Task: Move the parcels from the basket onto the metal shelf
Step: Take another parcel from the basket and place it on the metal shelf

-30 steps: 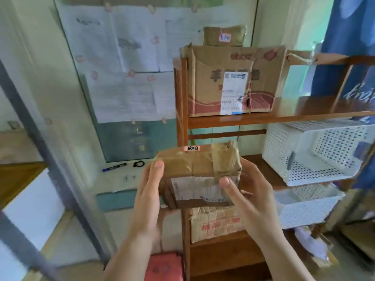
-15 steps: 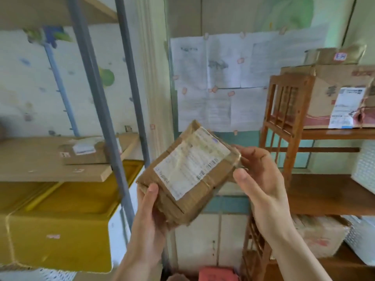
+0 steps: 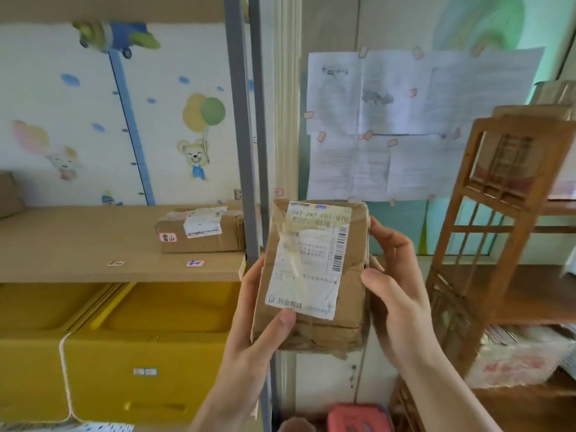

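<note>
Left thumb (image 3: 282, 322) pressed flat on the label's lower corner, remaining fingers hidden behind. Right thumb (image 3: 378, 283) on the near face, right fingers curled round the far right edge. Left hand (image 3: 252, 332) clamps the lower left, right hand (image 3: 396, 294) the right side.

Parcel (image 3: 311, 275) held upright in mid-air, label facing the camera, just right of the grey shelf post (image 3: 241, 135). Small taped carton, creased and dented: likely light, somewhat soft at the corners; tape glossy, may slip. Best gripped across the side edges, as now.

Shelf (image 3: 93, 244) to the left, board-lined, one parcel already on it (image 3: 201, 229) near the post. Open space left of that.
</note>
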The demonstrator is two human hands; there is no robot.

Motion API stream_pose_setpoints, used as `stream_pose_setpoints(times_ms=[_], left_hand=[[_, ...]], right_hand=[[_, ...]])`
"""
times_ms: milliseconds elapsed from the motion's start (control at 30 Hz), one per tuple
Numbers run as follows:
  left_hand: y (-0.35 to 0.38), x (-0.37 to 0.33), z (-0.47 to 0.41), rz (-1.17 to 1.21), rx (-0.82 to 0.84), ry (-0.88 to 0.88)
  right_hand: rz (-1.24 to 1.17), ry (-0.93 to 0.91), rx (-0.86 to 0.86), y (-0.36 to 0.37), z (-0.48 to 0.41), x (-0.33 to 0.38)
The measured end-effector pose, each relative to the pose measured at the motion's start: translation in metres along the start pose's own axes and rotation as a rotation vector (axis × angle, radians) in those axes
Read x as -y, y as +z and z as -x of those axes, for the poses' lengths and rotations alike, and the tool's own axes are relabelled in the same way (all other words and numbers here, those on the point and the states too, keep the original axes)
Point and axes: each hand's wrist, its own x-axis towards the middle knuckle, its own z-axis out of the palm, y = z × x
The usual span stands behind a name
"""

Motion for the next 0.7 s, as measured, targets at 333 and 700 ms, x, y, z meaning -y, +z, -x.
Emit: stream_pose_setpoints(times_ms=[333, 700], left_hand=[[0.008, 0.002, -0.004, -0.028, 0.038, 0.178], [-0.050, -0.041, -0.008, -0.765, -0.005, 0.430]], right_hand=[[0.092, -0.061, 0.027, 0.008, 0.000, 0.006], [0.104, 0.026, 0.140, 0.030, -0.012, -0.013]])
